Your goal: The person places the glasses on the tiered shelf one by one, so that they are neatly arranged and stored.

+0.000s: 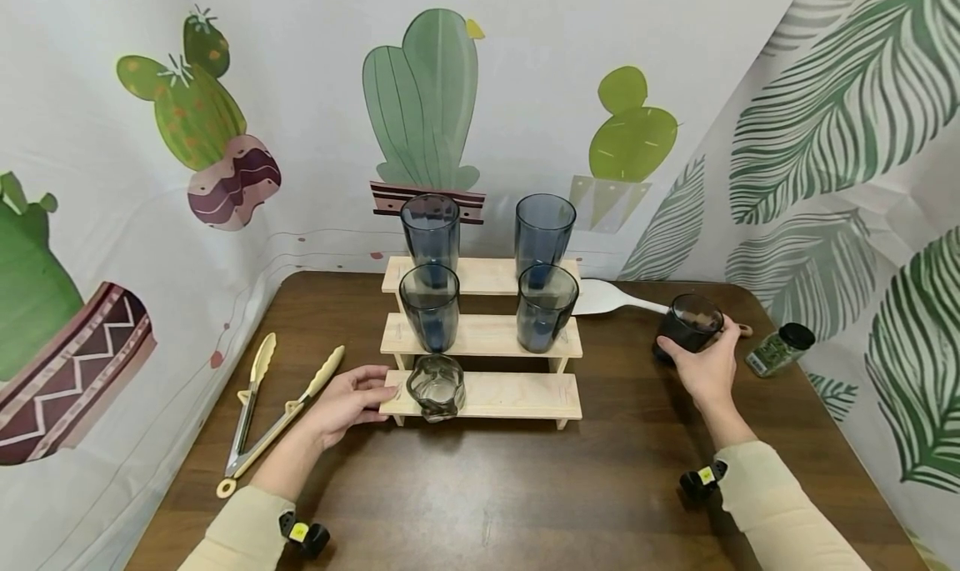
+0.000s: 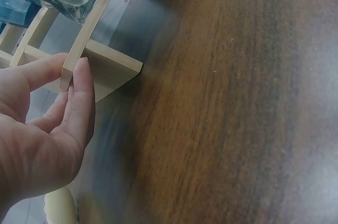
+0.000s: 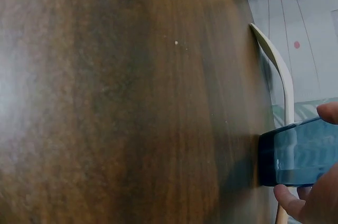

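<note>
A three-step wooden rack (image 1: 517, 396) stands mid-table. My left hand (image 1: 341, 406) pinches the left end of its lowest board, thumb above and fingers beneath, as the left wrist view shows with the board (image 2: 79, 55) between them. Close to that thumb sits a short, clear smoky glass (image 1: 437, 392) with a wavy rim. Over at the right of the table, my right hand (image 1: 708, 367) grips a dark blue tumbler (image 1: 684, 331), thumb on the near side. In the right wrist view the tumbler's thick base (image 3: 266, 160) is right at the tabletop; part of the hand is cut off.
Tall blue tumblers stand in pairs on the middle (image 1: 429, 313) and top (image 1: 544, 229) steps. Behind the held tumbler lies a white spatula (image 1: 603, 298). A black-capped spice jar (image 1: 780, 350) is at the right edge. Open yellow-tipped tongs (image 1: 255, 438) lie left of my left hand.
</note>
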